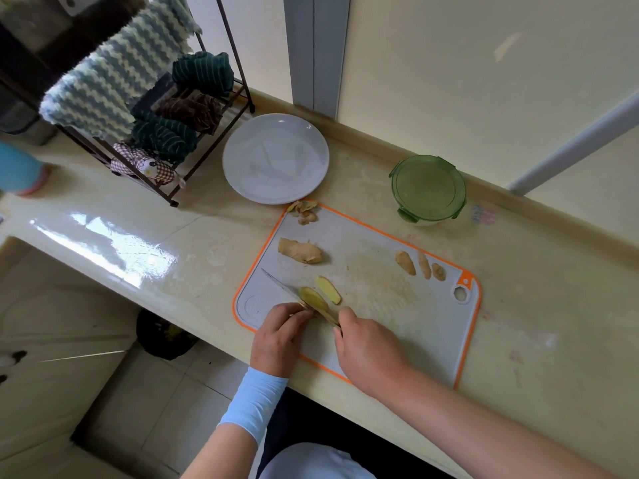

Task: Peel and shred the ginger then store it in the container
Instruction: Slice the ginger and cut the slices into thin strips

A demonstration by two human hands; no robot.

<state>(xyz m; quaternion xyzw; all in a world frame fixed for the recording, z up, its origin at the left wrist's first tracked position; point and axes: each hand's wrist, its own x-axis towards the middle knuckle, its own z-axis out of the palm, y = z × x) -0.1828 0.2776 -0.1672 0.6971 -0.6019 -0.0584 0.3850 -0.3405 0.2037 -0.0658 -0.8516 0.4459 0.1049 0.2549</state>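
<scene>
On the orange-rimmed cutting board my left hand holds a peeled ginger piece at its near end. My right hand grips a knife, whose blade runs left along that piece. A cut ginger slice lies just right of the blade. An unpeeled ginger chunk sits further back, three small ginger bits lie at the right, and peel scraps rest at the board's far corner. The round container with a green lid stands closed behind the board.
A white plate sits behind the board on the left. Further left stands a wire rack with cloths. A blue cup is at the far left. The counter's front edge runs just under my wrists.
</scene>
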